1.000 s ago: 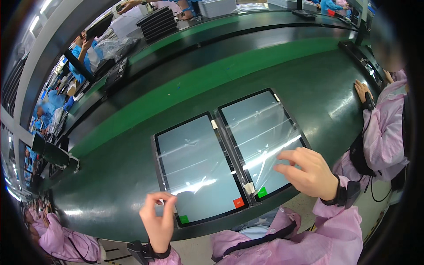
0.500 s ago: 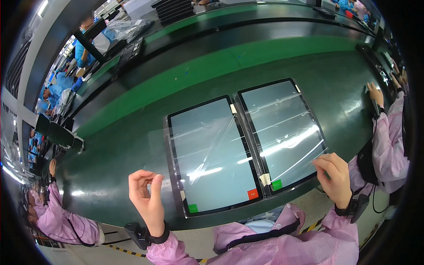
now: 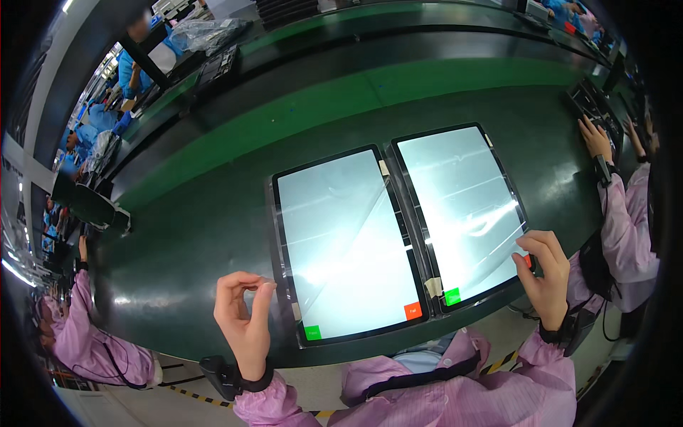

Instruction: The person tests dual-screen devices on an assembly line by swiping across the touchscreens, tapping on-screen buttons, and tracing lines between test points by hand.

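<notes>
Two tablets lie side by side on the green work surface, a left tablet (image 3: pixel 345 235) and a right tablet (image 3: pixel 462 206). Both screens glow white, with a green square in the lower left corner and a red one in the lower right. Clear film with diagonal creases covers them, and pale tape tabs sit at their edges. My left hand (image 3: pixel 243 313) hovers beside the left tablet's lower left edge, thumb and curled fingertips together, nothing visible in them. By the right tablet's lower right corner is my right hand (image 3: pixel 546 277), thumb and fingers apart, partly covering its red square.
A co-worker's hand (image 3: pixel 596 139) touches a dark device (image 3: pixel 594 107) at the far right. Another pink-sleeved person (image 3: pixel 89 334) sits at the left. A black stand (image 3: pixel 89 203) is at the left edge. Bagged parts (image 3: pixel 206 34) and black trays (image 3: pixel 284 11) lie beyond the belt.
Both screens have brightened from dull grey to glowing white. My right hand has shifted slightly up and right, and my left hand slightly right. The co-worker's hand at right has moved onto the dark device.
</notes>
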{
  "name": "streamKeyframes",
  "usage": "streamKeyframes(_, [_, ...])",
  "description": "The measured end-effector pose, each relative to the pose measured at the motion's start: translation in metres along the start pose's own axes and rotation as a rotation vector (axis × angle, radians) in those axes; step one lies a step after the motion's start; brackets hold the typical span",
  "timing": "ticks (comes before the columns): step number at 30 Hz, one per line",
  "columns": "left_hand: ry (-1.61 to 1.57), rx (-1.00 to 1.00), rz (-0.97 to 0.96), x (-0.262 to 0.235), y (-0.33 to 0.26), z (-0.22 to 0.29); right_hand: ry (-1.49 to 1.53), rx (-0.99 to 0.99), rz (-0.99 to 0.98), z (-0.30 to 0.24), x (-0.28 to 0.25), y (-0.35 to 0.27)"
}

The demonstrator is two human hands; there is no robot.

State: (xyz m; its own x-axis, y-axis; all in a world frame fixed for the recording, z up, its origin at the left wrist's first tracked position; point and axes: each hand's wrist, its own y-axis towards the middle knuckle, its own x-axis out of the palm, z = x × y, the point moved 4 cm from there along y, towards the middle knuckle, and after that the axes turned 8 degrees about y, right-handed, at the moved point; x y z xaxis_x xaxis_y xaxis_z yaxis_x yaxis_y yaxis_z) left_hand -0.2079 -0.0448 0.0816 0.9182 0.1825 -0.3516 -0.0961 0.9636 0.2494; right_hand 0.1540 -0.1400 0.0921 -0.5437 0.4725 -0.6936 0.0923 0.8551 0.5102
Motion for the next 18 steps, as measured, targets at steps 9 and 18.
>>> streamKeyframes(9, [-0.022, 0.037, -0.051, 0.002, -0.007, -0.001, -0.032, -0.246, -0.081, -0.005, 0.005, 0.044])
streamKeyframes(18, [0.096, 0.318, -0.805, 0.026, -0.029, 0.034, 0.093, -0.584, -0.331, -0.019, 0.018, 0.102])
